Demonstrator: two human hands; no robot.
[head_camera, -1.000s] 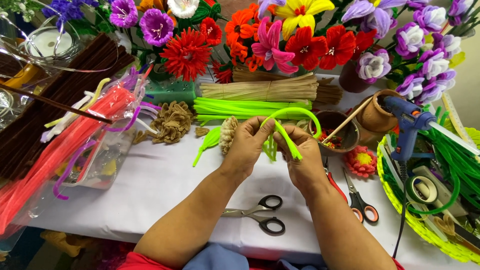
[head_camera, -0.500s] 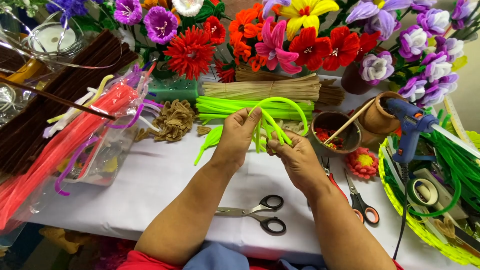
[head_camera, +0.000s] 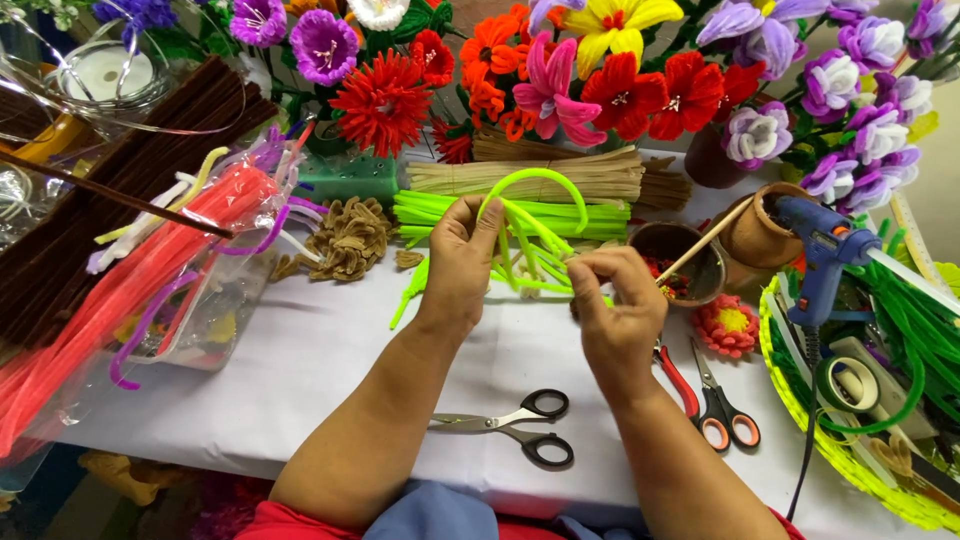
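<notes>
Fingers (head_camera: 487, 222) of the left hand (head_camera: 462, 262) pinch a bright green pipe cleaner (head_camera: 535, 178) that arches up and over toward the right hand (head_camera: 618, 312), whose fingers close on the tangle of green strands lower down; exactly how many strands each hand grips is hard to make out, since the palms cover the ends. Both hands hover above the white tabletop (head_camera: 330, 350), in front of a flat bundle of green pipe cleaners (head_camera: 440, 212) partly hidden behind them. Black-handled scissors (head_camera: 520, 425) lie near the forearms. Red-handled pliers (head_camera: 680, 385) are half covered by the right wrist, beside orange-handled scissors (head_camera: 725, 410). A blue glue gun (head_camera: 825, 255) stands at the right by a yellow-green basket (head_camera: 800, 420) that the frame edge cuts off. Pipe-cleaner flowers (head_camera: 620, 90) crowd the back, their tops cropped.
</notes>
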